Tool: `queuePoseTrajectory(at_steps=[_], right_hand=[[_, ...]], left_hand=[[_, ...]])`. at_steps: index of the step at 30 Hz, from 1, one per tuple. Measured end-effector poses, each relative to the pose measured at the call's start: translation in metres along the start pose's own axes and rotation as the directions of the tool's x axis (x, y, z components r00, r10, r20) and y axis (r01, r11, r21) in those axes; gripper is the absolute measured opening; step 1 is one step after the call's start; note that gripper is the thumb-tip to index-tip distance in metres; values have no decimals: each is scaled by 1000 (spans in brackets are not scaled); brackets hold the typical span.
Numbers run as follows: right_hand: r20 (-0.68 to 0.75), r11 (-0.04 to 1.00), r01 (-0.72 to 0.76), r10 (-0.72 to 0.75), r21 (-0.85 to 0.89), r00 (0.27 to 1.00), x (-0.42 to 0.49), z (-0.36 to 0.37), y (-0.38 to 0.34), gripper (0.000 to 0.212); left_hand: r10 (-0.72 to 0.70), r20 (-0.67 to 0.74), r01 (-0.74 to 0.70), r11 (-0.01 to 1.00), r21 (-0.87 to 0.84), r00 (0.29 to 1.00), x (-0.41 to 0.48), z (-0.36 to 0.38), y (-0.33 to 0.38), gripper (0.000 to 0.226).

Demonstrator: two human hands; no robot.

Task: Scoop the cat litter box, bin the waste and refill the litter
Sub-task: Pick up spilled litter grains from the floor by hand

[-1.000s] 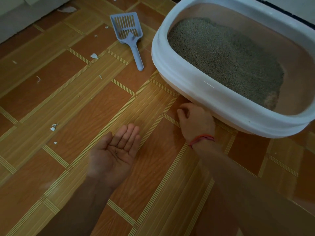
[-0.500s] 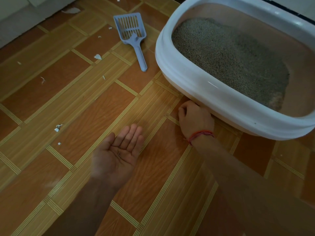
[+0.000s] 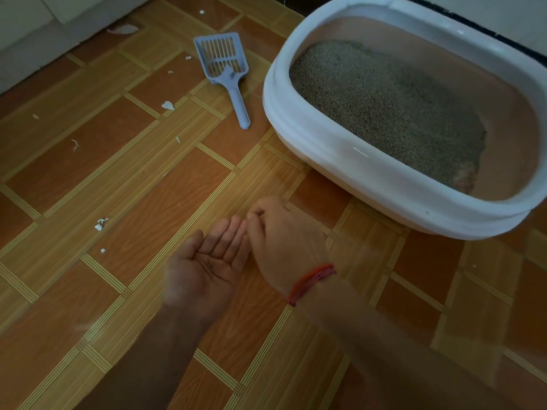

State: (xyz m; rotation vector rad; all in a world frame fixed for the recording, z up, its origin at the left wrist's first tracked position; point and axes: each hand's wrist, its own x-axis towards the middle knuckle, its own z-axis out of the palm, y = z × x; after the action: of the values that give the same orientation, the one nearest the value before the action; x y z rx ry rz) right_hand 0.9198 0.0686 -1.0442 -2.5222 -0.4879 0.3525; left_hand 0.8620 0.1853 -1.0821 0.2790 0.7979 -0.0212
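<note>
Left hand (image 3: 201, 273) is lying open, palm up, cradling stray grains (image 3: 210, 262); right hand (image 3: 284, 241) is hovering curled beside it, contents not discernible; scoop (image 3: 225, 72) is lying left of the litter box (image 3: 340, 149); a tilting palm would probably be spilling grains.

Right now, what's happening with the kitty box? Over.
Left grip open, palm up; right grip curled beside it, contents unseen. Scoop untouched on floor beside litter box. White scraps scattered around.

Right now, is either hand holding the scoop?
No: the scoop lies untouched on the floor beside the litter box.
</note>
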Motion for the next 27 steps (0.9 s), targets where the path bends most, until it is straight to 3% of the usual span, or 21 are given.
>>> queuePoseTrajectory(at_steps=[6, 13, 16, 22, 27], right_hand=[[23, 985, 175, -175, 4, 984, -28, 16, -26, 30], [11, 970, 225, -227, 92, 974, -26, 16, -24, 18], [-72, 973, 177, -167, 150, 983, -8, 12, -16, 13], [-257, 983, -66, 110, 174, 960, 60, 5, 36, 12], [-258, 981, -173, 191, 91, 947, 96, 10, 58, 19]], left_hand=[[-64, 0, 64, 997, 44, 998, -5, -1, -1, 52], [-37, 5, 37, 999, 36, 999, -4, 2, 5, 47], [-11, 1, 11, 1000, 27, 1000, -3, 0, 10, 51], [51, 0, -51, 999, -13, 999, -2, 0, 17, 59], [60, 11, -59, 998, -34, 998, -3, 2, 23, 60]])
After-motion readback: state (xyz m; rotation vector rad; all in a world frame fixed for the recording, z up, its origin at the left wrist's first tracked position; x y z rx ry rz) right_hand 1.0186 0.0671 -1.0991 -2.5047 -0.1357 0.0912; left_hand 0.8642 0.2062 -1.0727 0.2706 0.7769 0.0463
